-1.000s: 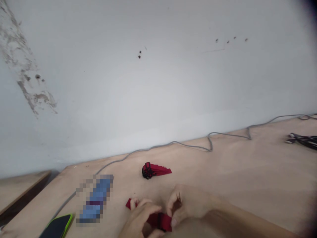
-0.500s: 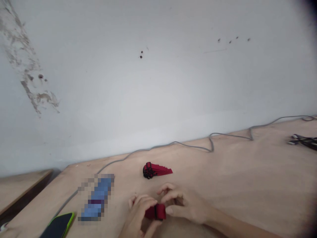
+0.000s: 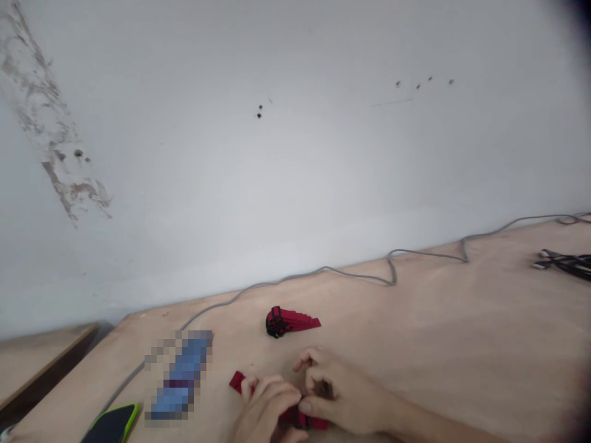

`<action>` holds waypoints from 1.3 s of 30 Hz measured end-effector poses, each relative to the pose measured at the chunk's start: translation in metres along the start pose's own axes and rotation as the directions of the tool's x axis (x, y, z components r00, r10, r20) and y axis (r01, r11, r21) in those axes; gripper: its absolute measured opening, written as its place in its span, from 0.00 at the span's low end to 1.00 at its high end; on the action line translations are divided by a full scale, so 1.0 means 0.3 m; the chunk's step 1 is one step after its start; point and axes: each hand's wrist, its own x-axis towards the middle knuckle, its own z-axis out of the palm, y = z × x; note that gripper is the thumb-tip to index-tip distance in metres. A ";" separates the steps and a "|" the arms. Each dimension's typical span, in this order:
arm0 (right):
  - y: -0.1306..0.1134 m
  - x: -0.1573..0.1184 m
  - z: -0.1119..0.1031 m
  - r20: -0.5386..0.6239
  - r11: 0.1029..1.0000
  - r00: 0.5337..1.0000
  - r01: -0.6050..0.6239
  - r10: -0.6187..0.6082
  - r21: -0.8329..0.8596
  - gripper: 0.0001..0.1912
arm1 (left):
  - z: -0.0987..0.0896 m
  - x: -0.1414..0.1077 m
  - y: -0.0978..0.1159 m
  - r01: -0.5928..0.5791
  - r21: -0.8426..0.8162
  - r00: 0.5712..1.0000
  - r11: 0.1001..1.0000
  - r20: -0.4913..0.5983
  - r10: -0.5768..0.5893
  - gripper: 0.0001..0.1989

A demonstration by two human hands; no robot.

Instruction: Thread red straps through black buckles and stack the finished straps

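A red strap [image 3: 318, 424] with a black buckle [image 3: 301, 421] lies between my two hands, low in the middle of the head view. My left hand [image 3: 268, 403] is closed around the strap from the left, and one red end sticks out past its fingers. My right hand [image 3: 344, 394] pinches the strap by the buckle, thumb on top; its other fingers are curled. Just beyond the hands lies a bundle of red straps with black buckles [image 3: 295, 322], fanned out on the table. My fingers hide much of the held strap.
A grey cable [image 3: 325, 269] runs along the table [image 3: 438, 326] near the wall [image 3: 295, 172]. At the left are a blurred-out blue item [image 3: 189, 369] and a phone in a green case [image 3: 111, 424]. Black cables [image 3: 566, 263] lie at the far right.
The strap, looped up before, now lies flatter, with an end showing left of my left hand. My right thumb has come onto it at the buckle. The view has shifted slightly.
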 end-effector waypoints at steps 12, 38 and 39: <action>-0.044 -0.020 -0.086 0.043 0.971 0.999 0.028 -0.018 -0.237 0.11 | -0.020 -0.017 -0.006 0.167 -0.027 0.985 0.986 0.039 -0.166 0.19; -0.116 0.021 0.016 0.053 0.886 0.998 -0.017 0.046 -0.464 0.13 | -0.144 0.004 0.083 0.455 -0.090 0.888 0.886 0.122 -0.444 0.05; -0.117 0.032 0.039 0.062 0.886 0.996 -0.022 0.056 -0.462 0.13 | -0.148 0.008 0.087 0.453 -0.088 0.889 0.887 0.121 -0.442 0.05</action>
